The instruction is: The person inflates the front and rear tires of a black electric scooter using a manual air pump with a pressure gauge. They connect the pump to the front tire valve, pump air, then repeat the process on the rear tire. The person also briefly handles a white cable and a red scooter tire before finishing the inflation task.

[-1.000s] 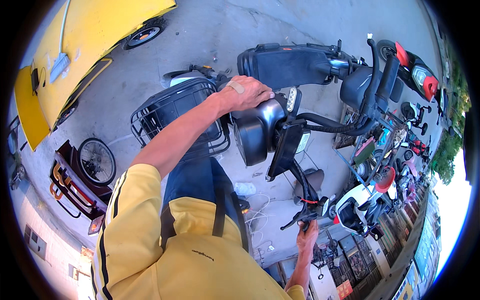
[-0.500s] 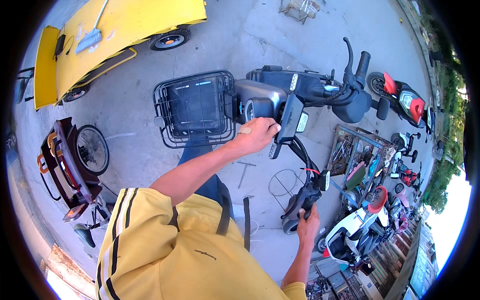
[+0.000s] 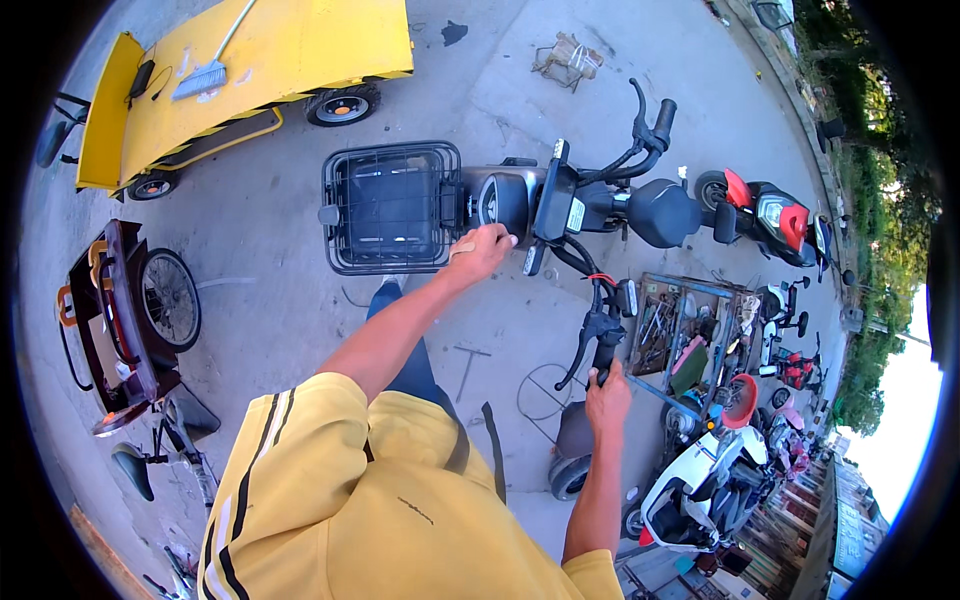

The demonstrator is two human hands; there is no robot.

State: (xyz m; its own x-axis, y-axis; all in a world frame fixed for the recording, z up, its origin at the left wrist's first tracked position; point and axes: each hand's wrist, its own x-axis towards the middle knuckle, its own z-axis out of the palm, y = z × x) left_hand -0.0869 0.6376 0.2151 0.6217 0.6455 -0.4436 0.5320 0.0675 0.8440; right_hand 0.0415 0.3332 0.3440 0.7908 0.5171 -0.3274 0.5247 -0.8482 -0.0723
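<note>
A dark electric scooter stands before me, with a black wire basket [image 3: 390, 268] at its front and a rounded headlight housing [image 3: 508, 203] behind that. At the lower edge of this housing is my left hand [image 3: 482, 252], its fingers closed together and bent; what they hold is hidden. My right hand [image 3: 607, 402] is wrapped round the near grip of the handlebar [image 3: 604, 350], beside a brake lever [image 3: 574, 362]. The far grip [image 3: 665, 120] has no hand on it. Between the two bars sits a black panel [image 3: 556, 205], and the black seat [image 3: 663, 210] shows beyond.
A yellow flatbed cart [image 3: 300, 45] carrying a broom [image 3: 203, 78] stands far left. Left of me is a maroon cart [image 3: 120, 320] with a spoked wheel. At right are a metal rack of tools [image 3: 685, 285], a white scooter [image 3: 680, 495] and a red-and-black scooter [image 3: 780, 220].
My view has shifted, and the handlebar appears turned a little. Both hands stay where they were on the scooter, the right one on its grip.
</note>
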